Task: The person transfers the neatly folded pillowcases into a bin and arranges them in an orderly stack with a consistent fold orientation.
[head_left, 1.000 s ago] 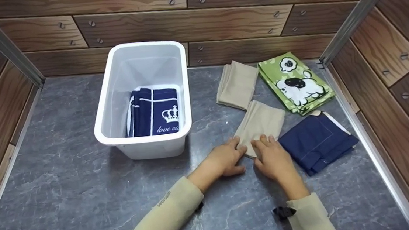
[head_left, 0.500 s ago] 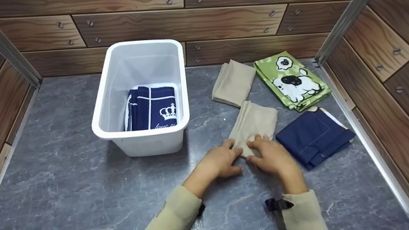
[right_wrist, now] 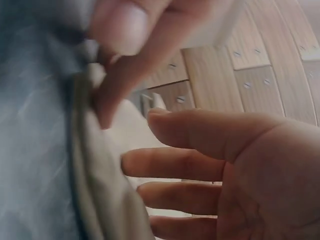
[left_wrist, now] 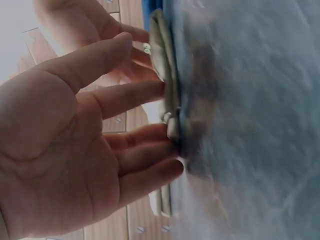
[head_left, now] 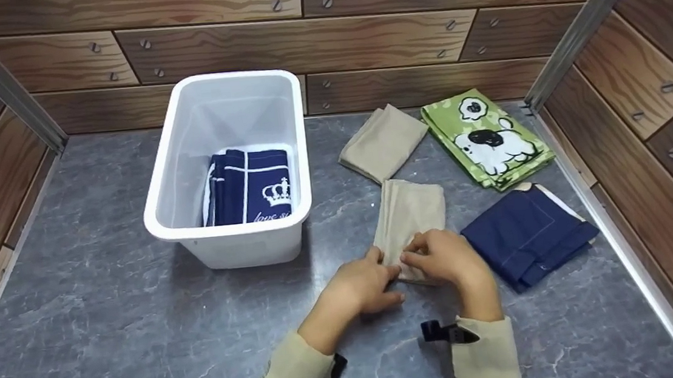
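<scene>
A folded beige cloth [head_left: 414, 206] lies flat on the floor in front of the person. My left hand [head_left: 357, 284] touches its near left edge with extended fingertips; the left wrist view shows the palm and fingers [left_wrist: 137, 100] against the cloth's folded layers. At the near right part of that cloth is my right hand [head_left: 449, 255], its fingers slightly bent. In the right wrist view, the thumb and fingers [right_wrist: 175, 162] stand apart with nothing pinched between them; whether they touch the cloth I cannot tell. A second folded beige cloth [head_left: 384, 142] lies just beyond, almost meeting the first.
To the left stands a white plastic bin [head_left: 250, 248] holding a folded navy cloth [head_left: 266, 186] with a crown print. A green dog-print cloth [head_left: 484, 139] and a folded navy cloth [head_left: 526, 233] lie on the right. Wood-patterned walls [head_left: 299, 43] enclose the grey floor.
The nearer beige cloth has turned counterclockwise and slid slightly toward the person, both hands following. The farther beige cloth has turned clockwise. My right hand's fingers have bent and lifted somewhat.
</scene>
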Demonstrator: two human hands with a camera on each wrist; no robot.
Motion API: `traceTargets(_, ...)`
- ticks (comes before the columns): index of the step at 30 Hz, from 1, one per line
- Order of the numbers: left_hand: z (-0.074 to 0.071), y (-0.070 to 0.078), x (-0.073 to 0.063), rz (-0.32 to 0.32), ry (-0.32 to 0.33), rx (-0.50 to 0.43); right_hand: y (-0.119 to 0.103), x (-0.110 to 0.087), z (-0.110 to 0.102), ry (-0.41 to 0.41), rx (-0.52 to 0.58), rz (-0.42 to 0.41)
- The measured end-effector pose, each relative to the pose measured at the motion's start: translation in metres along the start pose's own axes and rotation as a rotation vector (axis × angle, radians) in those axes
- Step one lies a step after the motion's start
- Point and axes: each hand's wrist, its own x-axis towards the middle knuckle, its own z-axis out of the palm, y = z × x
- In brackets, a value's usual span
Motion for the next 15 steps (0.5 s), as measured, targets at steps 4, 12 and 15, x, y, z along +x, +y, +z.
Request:
traceTargets(4,0.001,0.007,-0.002,-0.009,0.011,0.052,0.010,0.002,-0.003,0.059,0.097,-0.017)
traceTargets(12,0.007,0.001,-0.003,0.043,0.102,0.103,0.018,0.010,0.012,0.051,0.080,-0.022)
traceTargets(15,0.005,-0.004,-0.002,0.066,0.109,0.088,0.015,0.014,0.016,0.007,0.074,-0.001)
